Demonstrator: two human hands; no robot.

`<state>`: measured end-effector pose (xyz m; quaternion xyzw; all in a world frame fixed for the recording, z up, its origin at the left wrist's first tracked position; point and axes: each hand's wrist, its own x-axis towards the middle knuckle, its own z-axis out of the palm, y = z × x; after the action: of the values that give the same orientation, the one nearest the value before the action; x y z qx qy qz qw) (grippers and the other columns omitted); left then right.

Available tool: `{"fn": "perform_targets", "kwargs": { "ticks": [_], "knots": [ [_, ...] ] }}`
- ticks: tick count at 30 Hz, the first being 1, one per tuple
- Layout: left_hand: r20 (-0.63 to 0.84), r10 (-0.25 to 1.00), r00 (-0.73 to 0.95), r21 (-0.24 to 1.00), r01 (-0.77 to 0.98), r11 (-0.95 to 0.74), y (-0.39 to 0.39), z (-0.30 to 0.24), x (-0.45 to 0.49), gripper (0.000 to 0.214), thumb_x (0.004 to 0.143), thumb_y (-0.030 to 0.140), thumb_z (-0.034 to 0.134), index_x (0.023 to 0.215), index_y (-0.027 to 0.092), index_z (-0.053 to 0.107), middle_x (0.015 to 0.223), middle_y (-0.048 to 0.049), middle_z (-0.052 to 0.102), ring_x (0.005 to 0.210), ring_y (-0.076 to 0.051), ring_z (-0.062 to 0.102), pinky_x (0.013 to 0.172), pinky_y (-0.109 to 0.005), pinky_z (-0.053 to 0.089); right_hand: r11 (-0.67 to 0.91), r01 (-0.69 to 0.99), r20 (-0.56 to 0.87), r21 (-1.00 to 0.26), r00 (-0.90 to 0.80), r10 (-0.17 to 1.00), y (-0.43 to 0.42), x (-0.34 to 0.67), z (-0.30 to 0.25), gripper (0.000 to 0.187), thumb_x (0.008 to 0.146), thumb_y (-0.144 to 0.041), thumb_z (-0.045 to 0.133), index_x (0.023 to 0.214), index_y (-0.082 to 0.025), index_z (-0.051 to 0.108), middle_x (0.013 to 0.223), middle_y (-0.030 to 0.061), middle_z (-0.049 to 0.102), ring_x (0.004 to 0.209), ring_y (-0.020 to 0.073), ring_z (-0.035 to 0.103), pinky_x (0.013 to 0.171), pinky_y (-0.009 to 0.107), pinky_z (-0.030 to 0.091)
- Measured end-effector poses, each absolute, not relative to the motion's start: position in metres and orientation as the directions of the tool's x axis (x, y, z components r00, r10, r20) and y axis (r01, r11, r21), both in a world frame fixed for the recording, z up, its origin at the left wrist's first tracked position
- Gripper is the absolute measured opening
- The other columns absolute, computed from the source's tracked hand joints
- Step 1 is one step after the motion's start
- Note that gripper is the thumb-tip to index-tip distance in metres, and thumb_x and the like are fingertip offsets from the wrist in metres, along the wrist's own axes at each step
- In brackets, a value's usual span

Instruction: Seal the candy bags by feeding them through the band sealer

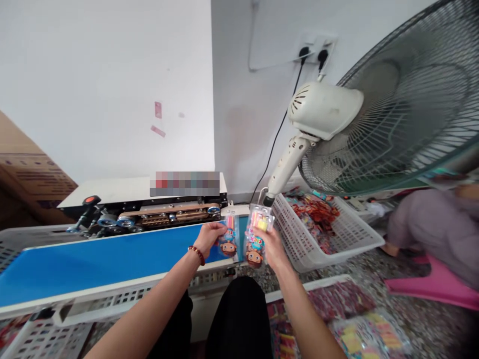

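Forearms (160,298) stretched forward, the left hand (208,240) pinches one clear packet (228,246) by the blue belt (112,263); the right hand (274,245) grasps stacked packets (255,252).

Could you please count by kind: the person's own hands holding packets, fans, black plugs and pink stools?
Left hand and right hand with packets: 2
Fan: 1
Black plugs: 2
Pink stool: 1
Total: 6
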<state>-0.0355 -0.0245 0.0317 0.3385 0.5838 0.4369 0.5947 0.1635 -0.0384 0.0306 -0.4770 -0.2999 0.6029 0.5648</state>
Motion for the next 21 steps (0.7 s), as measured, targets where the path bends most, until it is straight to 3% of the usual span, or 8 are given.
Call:
{"fn": "perform_targets", "kwargs": {
  "ticks": [5, 12, 16, 19, 21],
  "knots": [
    [-0.561, 0.821, -0.11, 0.825, -0.165, 0.541, 0.001, 0.032, -0.022, 0.038, 0.054, 0.031, 0.094, 0.066, 0.014, 0.062, 0.06, -0.003, 0.063, 0.051, -0.014, 0.06, 0.043, -0.021, 0.034, -0.151, -0.43, -0.227, -0.89, 0.132, 0.965, -0.031, 0.175, 0.031, 0.047, 0.054, -0.036, 0.092, 0.091, -0.019, 0.07, 0.075, 0.0015, 0.075, 0.062, 0.0211, 0.072, 0.057, 0.03, 0.056],
    [-0.558, 0.805, -0.202, 0.828, -0.195, 0.525, -0.003, 0.027, -0.047, 0.035, 0.06, 0.028, 0.09, 0.068, 0.014, 0.059, 0.056, -0.0017, 0.061, 0.046, -0.014, 0.059, 0.042, -0.021, 0.037, -0.175, -0.419, -0.237, -0.891, 0.1, 0.966, -0.034, 0.166, 0.026, 0.046, 0.055, -0.037, 0.092, 0.092, -0.019, 0.07, 0.076, 0.0021, 0.076, 0.067, 0.0242, 0.074, 0.063, 0.033, 0.058],
    [-0.529, 0.812, -0.247, 0.848, -0.183, 0.497, -0.012, 0.021, -0.081, 0.039, 0.057, 0.032, 0.091, 0.069, 0.015, 0.059, 0.061, -0.0049, 0.066, 0.054, -0.02, 0.066, 0.049, -0.026, 0.048, -0.194, -0.436, -0.247, -0.879, 0.067, 0.967, -0.026, 0.152, 0.021, 0.048, 0.054, -0.035, 0.091, 0.094, -0.019, 0.07, 0.079, 0.0022, 0.076, 0.068, 0.0231, 0.073, 0.067, 0.033, 0.058],
    [-0.459, 0.814, -0.355, 0.865, 0.03, 0.501, -0.026, 0.018, -0.115, 0.035, 0.062, 0.038, 0.086, 0.077, 0.016, 0.064, 0.07, -0.0072, 0.068, 0.066, -0.024, 0.069, 0.061, -0.033, 0.056, -0.203, -0.425, -0.231, -0.882, 0.015, 0.973, -0.019, 0.14, 0.018, 0.047, 0.057, -0.036, 0.089, 0.096, -0.019, 0.07, 0.079, 0.0019, 0.075, 0.068, 0.0226, 0.072, 0.066, 0.033, 0.057],
    [-0.268, 0.828, -0.492, 0.847, 0.288, 0.446, -0.04, 0.018, -0.131, 0.038, 0.068, 0.041, 0.081, 0.094, 0.016, 0.068, 0.089, -0.0119, 0.071, 0.083, -0.028, 0.07, 0.072, -0.038, 0.058, -0.223, -0.415, -0.228, -0.882, -0.038, 0.973, -0.014, 0.135, 0.017, 0.044, 0.06, -0.038, 0.085, 0.096, -0.019, 0.07, 0.078, 0.0021, 0.075, 0.067, 0.0224, 0.071, 0.063, 0.032, 0.056]
  ]
}}
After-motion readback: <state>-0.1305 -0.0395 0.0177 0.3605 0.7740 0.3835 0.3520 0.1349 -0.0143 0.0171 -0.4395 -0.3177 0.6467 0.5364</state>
